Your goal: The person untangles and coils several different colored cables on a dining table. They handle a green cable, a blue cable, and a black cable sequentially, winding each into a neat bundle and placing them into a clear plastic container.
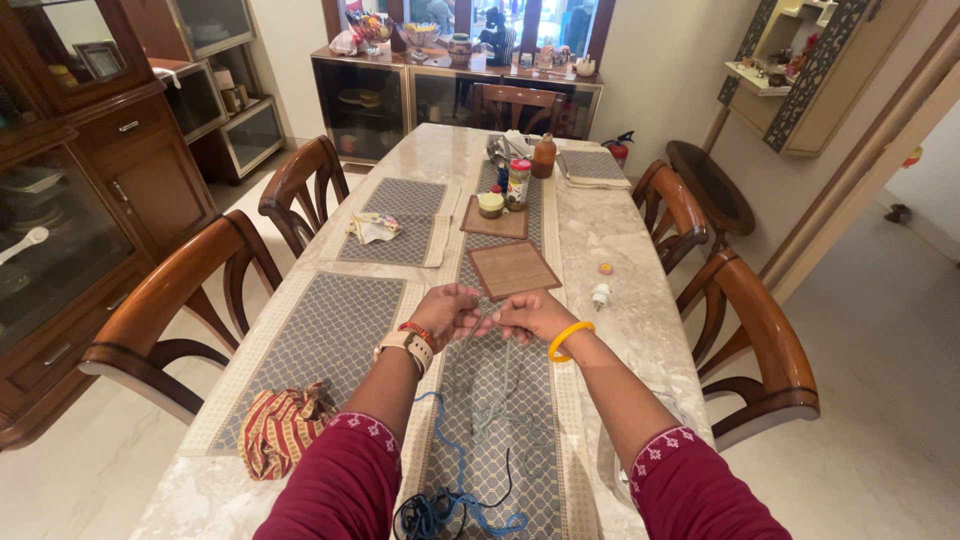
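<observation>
Two hands meet over the long marble table (610,250), and between them runs a thin strand of yarn (500,375). Nearest the person, the blue yarn (455,500) lies in a loose tangle on the patterned runner (490,400). It looks soft, light and floppy, so it would likely bend and knot easily. The best place to hold it seems to be the thin strand, pinched with fingertips. The left hand (447,313), with a watch on its wrist, is closed on the strand. The right hand (530,315), with a yellow bangle (568,340), pinches it too. A striped cloth pouch (283,428) sits to the left. Farther off are a brown square mat (512,268), jars (505,195) and wooden chairs (180,300).
</observation>
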